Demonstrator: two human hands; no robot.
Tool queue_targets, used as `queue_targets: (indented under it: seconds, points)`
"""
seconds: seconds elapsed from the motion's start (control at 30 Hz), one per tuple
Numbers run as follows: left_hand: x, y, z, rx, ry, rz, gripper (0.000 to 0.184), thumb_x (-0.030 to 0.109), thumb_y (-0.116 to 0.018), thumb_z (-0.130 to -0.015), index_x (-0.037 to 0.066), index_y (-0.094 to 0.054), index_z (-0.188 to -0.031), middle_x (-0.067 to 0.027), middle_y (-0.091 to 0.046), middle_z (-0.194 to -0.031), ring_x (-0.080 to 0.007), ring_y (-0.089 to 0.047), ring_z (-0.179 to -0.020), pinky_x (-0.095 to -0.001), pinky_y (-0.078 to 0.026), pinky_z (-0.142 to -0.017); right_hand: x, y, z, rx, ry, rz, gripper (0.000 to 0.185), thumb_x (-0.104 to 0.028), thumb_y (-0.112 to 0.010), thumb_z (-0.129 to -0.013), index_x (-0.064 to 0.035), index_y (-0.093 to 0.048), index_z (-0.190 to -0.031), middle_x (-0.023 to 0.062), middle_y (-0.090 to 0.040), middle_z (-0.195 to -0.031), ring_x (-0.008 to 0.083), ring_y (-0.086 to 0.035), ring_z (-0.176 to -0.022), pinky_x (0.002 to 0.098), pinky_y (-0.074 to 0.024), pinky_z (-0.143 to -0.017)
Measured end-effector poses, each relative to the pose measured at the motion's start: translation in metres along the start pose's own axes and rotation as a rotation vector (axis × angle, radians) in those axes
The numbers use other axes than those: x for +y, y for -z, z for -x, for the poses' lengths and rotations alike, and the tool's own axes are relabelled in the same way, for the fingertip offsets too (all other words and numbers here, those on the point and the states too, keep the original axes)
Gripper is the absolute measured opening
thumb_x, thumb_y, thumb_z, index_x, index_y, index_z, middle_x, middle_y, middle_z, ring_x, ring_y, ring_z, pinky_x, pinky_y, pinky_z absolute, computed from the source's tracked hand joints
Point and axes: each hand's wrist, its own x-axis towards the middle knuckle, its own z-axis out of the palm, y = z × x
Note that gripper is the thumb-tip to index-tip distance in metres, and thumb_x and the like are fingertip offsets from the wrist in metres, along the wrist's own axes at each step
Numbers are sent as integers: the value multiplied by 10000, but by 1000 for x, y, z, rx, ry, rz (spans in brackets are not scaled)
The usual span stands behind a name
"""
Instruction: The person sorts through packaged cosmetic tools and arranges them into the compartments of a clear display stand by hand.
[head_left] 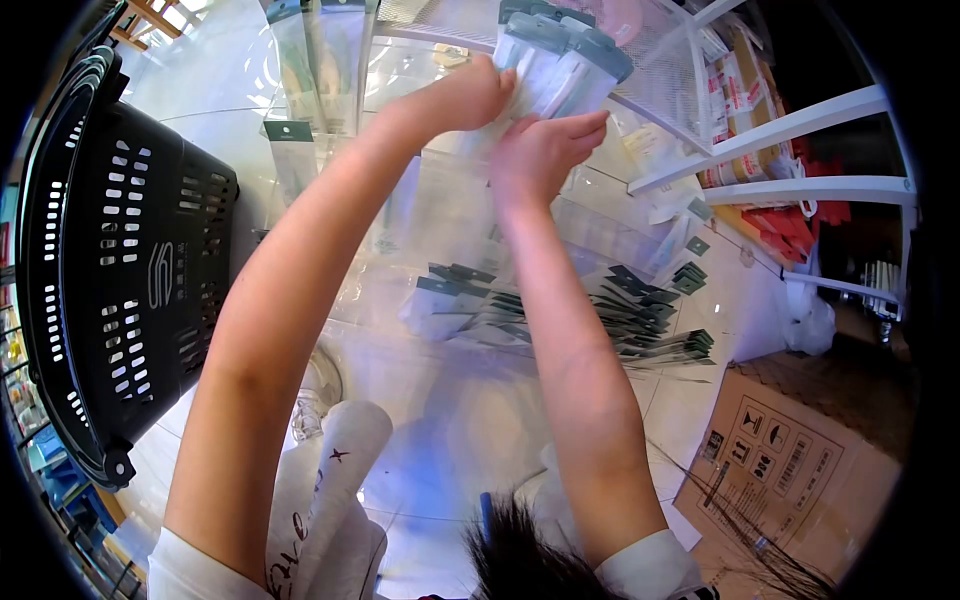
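Observation:
A bundle of clear plastic packets with grey-green header tops (572, 70) is held up at the top of the view, before a white mesh rack. My left hand (482, 95) is closed at the left side of the bundle, gripping its edge. Against the lower end of the packets lies my right hand (548, 152), its fingers stretched out to the right. Below my forearms, many similar packets with dark green tops (650, 310) lie fanned out in a clear plastic container (440, 170). More hanging-type packets (290, 135) stand at the container's upper left.
A black slotted shopping basket (150, 250) stands at the left. White rack legs (780, 125) and the mesh shelf (660, 70) are at upper right. A cardboard box (790, 460) sits lower right, near a white plastic bag (808, 315). Tiled floor shows underneath.

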Motion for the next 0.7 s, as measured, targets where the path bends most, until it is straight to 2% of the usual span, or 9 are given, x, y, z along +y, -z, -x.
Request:
queue_targets:
  seconds: [0.03, 0.17, 0.23, 0.3, 0.43, 0.57, 0.6, 0.63, 0.7]
  points:
    - [-1, -4, 1, 38, -29, -100, 437, 323, -330, -933, -82, -485, -982, -283, -592, -852, -413, -577, -848, -448, -443, -760, 5, 2, -3, -12, -7, 43, 687, -57, -480, -815, 160, -39, -1295, 286, -147, -1351, 421, -295, -1188, 446, -337, -962]
    - [-6, -5, 18, 41, -249, -560, 353, 203, -324, -918, -38, -578, -875, -206, -626, -787, -369, -613, -724, -458, -489, -650, 1, 2, 4, 44, 101, 238, 643, -38, -445, -814, 164, -70, -1296, 286, -161, -1356, 398, -283, -1211, 427, -281, -1008]
    - [2, -2, 31, 103, -157, -514, 360, 215, -331, -916, -26, -590, -851, -189, -629, -760, -357, -619, -707, -448, -497, -643, -1, 5, 7, 42, 113, 234, 660, -38, -458, -801, 171, -72, -1293, 297, -159, -1357, 400, -250, -1236, 423, -217, -1042]
    - [10, -5, 43, 159, -49, -460, 326, 234, -357, -907, 2, -582, -866, -173, -634, -753, -348, -623, -717, -422, -504, -675, -1, 11, 13, 18, 128, 199, 665, -38, -466, -795, 175, -74, -1289, 306, -158, -1352, 403, -240, -1241, 428, -217, -1040]
    - [0, -13, 80, 306, -226, -560, 223, 224, -421, -880, 27, -523, -904, -163, -613, -712, -348, -600, -706, -418, -467, -726, -6, 26, 28, -19, 151, 191, 691, -48, -490, -779, 181, -77, -1282, 320, -156, -1345, 408, -239, -1242, 435, -225, -1035]
    - [37, 25, 189, 315, -308, -355, 194, 159, -533, -818, 0, -513, -927, -162, -593, -766, -328, -568, -780, -417, -450, -725, -20, 59, 33, -19, 281, 221, 684, -65, -504, -775, 171, -116, -1286, 308, -206, -1336, 409, -261, -1239, 435, -231, -1035]
    - [46, 42, 225, 398, -378, -352, 159, 174, -551, -802, 24, -508, -767, -130, -599, -746, -283, -597, -752, -346, -456, -745, -25, 69, 33, -26, 335, 221, 678, -66, -503, -775, 169, -125, -1287, 305, -217, -1334, 408, -265, -1240, 435, -230, -1036]
    - [51, 60, 260, 413, -380, -366, 149, 138, -589, -761, 10, -527, -804, -125, -597, -783, -280, -585, -773, -357, -449, -749, -27, 82, 31, -40, 434, 210, 682, -71, -516, -775, 163, -134, -1289, 306, -227, -1329, 408, -269, -1240, 435, -230, -1037]
    - [46, 99, 330, 680, -334, -368, 200, 112, -619, -720, 10, -555, -879, -123, -596, -833, -290, -571, -799, -374, -448, -755, -38, 119, 46, -132, 598, 232, 700, -82, -548, -773, 152, -144, -1295, 307, -231, -1326, 411, -278, -1239, 436, -230, -1037]
